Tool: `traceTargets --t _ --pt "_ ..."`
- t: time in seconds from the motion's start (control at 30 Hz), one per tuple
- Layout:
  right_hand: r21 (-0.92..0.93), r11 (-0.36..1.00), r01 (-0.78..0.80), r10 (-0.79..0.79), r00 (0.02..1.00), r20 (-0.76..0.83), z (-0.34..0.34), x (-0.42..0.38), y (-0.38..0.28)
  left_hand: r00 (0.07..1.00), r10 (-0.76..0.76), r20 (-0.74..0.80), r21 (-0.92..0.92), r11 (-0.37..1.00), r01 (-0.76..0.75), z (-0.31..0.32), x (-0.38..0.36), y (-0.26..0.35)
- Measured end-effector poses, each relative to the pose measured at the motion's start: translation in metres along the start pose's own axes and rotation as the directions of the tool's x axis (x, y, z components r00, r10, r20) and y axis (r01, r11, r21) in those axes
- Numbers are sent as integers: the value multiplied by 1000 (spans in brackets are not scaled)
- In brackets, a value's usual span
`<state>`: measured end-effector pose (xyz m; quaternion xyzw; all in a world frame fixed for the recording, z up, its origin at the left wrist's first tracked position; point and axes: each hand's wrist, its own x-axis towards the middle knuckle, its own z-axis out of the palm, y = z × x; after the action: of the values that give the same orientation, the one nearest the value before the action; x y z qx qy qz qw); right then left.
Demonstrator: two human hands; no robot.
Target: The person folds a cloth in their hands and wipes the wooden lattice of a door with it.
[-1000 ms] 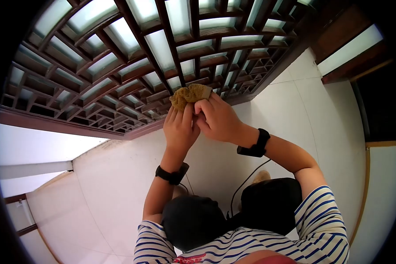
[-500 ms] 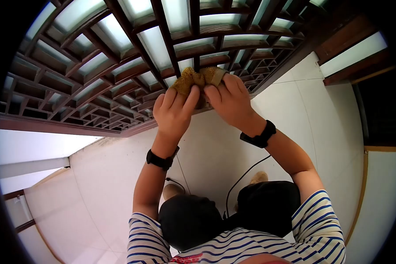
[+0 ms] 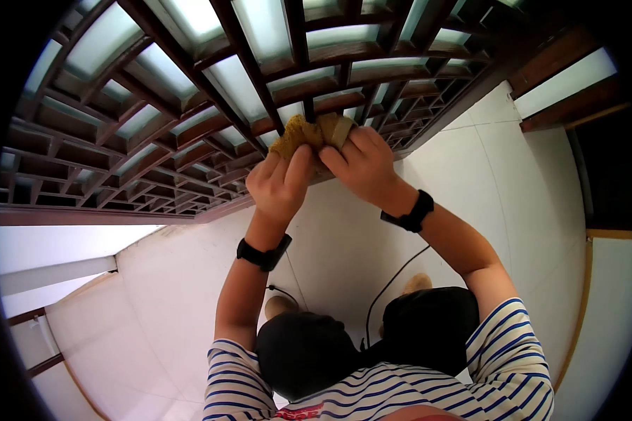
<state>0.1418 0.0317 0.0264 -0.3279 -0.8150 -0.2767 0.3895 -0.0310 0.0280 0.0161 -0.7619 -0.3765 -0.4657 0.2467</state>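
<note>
A yellow-brown cloth (image 3: 299, 135) with a paler edge strip is bunched up against the dark wooden lattice (image 3: 182, 105). My left hand (image 3: 281, 184) grips its left part, fingers bent over it. On the right part, by the pale strip, my right hand (image 3: 361, 163) has its fingers closed on the same cloth. Both hands are close together at the lower part of the lattice, with only a small gap between them. The fingertips and the cloth's underside are partly hidden.
Pale floor tiles (image 3: 337, 238) lie below, with a thin black cable (image 3: 393, 278) running across them between my feet. Dark wood framing (image 3: 576, 91) stands at the upper right. Each wrist has a black band.
Both hands have shifted slightly, and the cloth between them has changed its folds. More of the cloth's left part shows. The view of the lattice has moved a little.
</note>
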Motion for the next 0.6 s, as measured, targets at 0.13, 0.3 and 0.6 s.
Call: traceTargets --t 0.13,0.3,0.6 --pt "20 998 -62 61 998 33 4 -20 -14 998 -42 54 -21 999 44 -7 -7 3" --pt "36 999 -19 12 985 170 0 -45 -19 981 9 193 -23 1000 -4 -10 -34 7" --pt "279 954 -114 57 977 206 -15 -47 -16 932 -91 350 -94 987 132 -25 -43 22"
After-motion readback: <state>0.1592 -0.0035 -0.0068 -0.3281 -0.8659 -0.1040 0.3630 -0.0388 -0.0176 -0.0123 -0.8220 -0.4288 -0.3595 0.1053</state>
